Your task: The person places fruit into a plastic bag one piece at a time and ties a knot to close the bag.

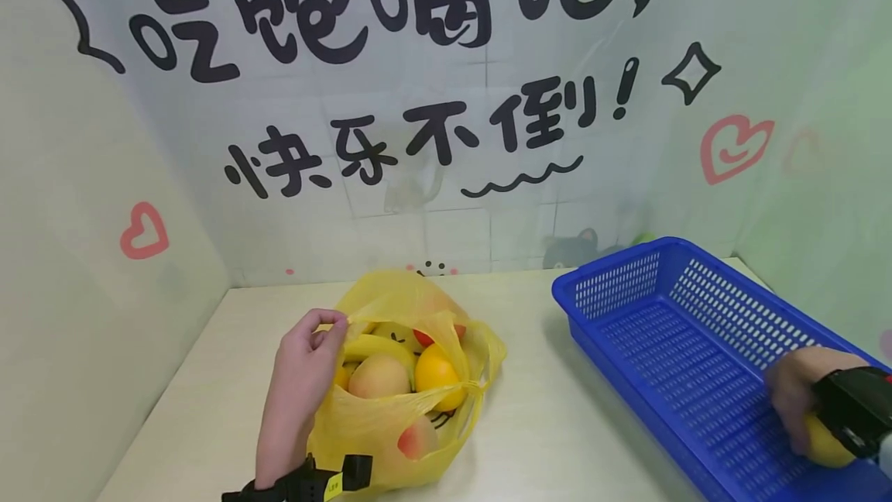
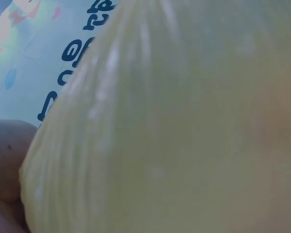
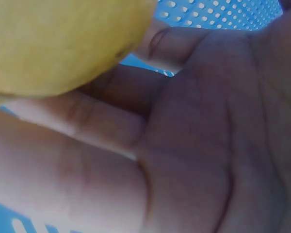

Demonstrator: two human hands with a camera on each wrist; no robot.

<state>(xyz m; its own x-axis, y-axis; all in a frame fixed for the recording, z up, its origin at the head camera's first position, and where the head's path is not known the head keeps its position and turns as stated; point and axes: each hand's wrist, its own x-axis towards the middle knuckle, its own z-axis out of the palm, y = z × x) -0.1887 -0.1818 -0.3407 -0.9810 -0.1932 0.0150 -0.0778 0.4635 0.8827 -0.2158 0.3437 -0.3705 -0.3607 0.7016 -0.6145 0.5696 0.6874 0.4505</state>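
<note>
My left hand (image 1: 310, 362) pinches the rim of a yellow plastic bag (image 1: 376, 440) at its left side. Inside the bag mouth lie a banana (image 1: 372, 346), a peach (image 1: 380, 376) and an orange (image 1: 435, 375), with a red fruit (image 1: 423, 336) behind them. Another reddish piece shows through the front of the bag. In the left wrist view the stretched plastic (image 2: 160, 121) fills most of the picture. Over at the blue basket (image 1: 627, 409), my right hand (image 1: 794, 393) holds a yellow fruit (image 3: 63, 43) low inside, its fingers around it; its exact kind is unclear.
The basket, with slotted walls, stands on the right of the pale table (image 1: 543, 440). Printed sheets with black writing enclose the table at the back and sides. Bare table surface lies between bag and basket.
</note>
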